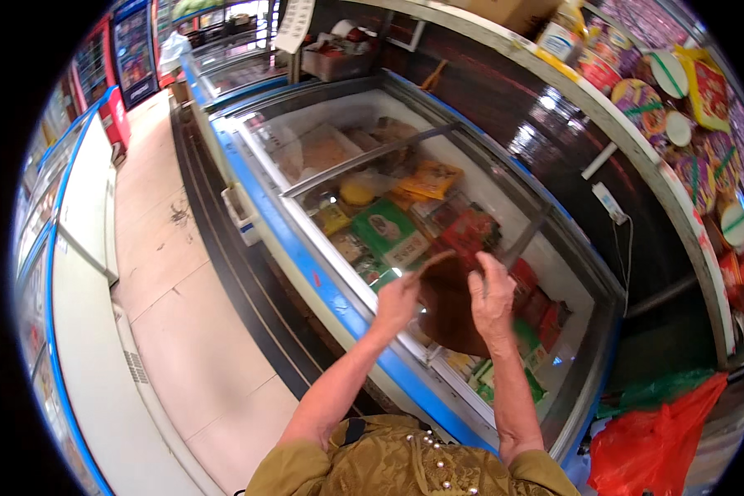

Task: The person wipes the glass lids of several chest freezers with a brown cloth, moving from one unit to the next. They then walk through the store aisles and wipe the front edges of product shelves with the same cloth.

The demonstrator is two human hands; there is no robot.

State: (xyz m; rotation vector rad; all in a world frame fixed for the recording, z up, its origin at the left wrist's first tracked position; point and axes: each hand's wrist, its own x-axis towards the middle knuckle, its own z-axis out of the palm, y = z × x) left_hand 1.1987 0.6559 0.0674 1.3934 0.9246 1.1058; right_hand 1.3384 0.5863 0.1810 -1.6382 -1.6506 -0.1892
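A dark brown, limp piece that looks like cloth (449, 310) hangs between my hands above the glass top of a chest freezer (341, 304). My left hand (400, 302) has closed on its left edge. At its right side is my right hand (493, 294), fingers bent and partly spread; whether they grip the brown piece is unclear. Under the glass lie frozen goods, among them a green package (389, 230), an orange package (431, 180) and red packages (471, 230). The brown piece covers part of the contents.
A shelf (648, 146) with packaged noodle cups curves along the right. A red plastic bag (657, 440) sits by the freezer's near right corner. Left of the tiled aisle (167, 266) stands another freezer (93, 322). A power strip (609, 203) hangs on the dark wall.
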